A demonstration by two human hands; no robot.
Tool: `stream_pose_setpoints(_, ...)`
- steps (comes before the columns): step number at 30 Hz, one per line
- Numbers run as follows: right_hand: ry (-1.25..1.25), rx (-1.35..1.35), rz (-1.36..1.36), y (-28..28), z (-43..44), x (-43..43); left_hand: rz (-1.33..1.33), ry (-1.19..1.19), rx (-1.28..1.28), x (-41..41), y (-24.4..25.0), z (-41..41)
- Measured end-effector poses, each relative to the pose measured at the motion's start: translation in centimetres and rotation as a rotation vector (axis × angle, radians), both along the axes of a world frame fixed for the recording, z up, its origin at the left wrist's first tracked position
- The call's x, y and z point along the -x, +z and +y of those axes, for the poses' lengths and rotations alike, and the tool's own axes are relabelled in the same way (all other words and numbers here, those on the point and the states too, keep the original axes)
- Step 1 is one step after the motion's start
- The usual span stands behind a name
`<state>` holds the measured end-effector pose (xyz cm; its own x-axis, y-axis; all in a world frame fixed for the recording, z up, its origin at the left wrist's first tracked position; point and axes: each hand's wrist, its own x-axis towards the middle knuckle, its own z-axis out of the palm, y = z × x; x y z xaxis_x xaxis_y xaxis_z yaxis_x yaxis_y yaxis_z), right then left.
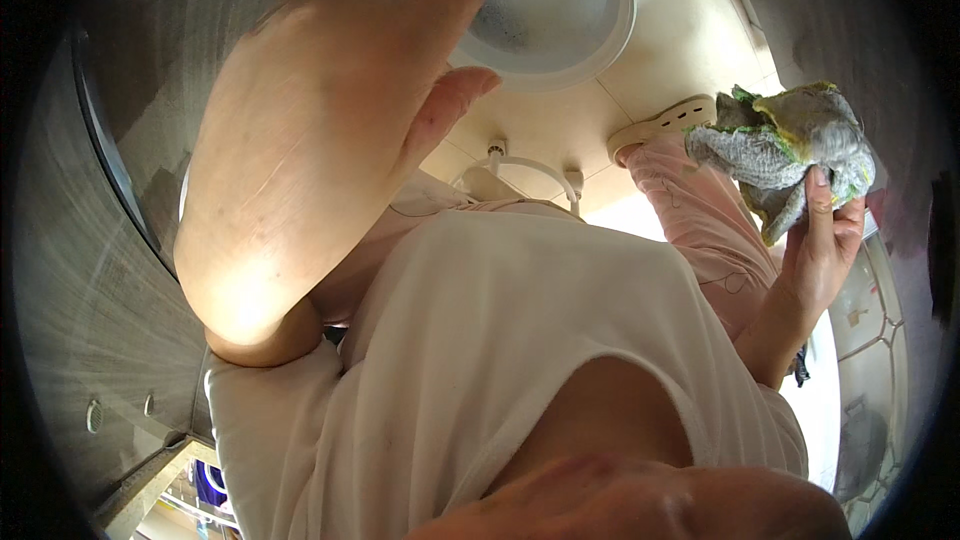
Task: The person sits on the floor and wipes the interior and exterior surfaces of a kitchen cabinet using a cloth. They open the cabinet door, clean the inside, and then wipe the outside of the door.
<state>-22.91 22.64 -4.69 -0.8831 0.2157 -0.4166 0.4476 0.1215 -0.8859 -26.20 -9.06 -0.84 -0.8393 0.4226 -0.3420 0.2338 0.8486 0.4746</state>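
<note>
My left hand (427,22) is raised close to the camera at the upper left, with its thumb and a finger spread apart. Nothing shows between them; its other fingers are hard to make out. At the right, my right hand (825,221) grips a crumpled grey cloth (810,135) with worn green and yellow edges, the thumb pressed against its lower side. The bunched cloth is held in the air, away from my body. Beyond my left fingers, a round whitish basin (559,7) is partly hidden by that hand.
Glossy grey panels curve along the left (97,315) and right (795,7) sides. Pale floor tiles (690,15) lie below, with a white curved pipe (540,165) near my legs. A cream clog (675,116) is on my foot. Patterned tiles (862,315) appear at the lower right.
</note>
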Motion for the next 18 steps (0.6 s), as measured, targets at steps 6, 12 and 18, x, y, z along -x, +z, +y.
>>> stream_pose_setpoints(6,0.194,-0.029,-0.011,-2.3,1.6,2.8,-0.152,-0.093,-0.019,4.2,-0.8,0.6)
stream_pose_setpoints(12,0.254,-0.026,0.15,-2.0,0.6,4.5,0.028,-0.158,0.117,1.8,0.4,1.7)
stream_pose_setpoints(18,0.36,-0.185,0.212,0.3,2.7,2.6,-0.004,-0.078,0.031,-1.0,2.6,2.8)
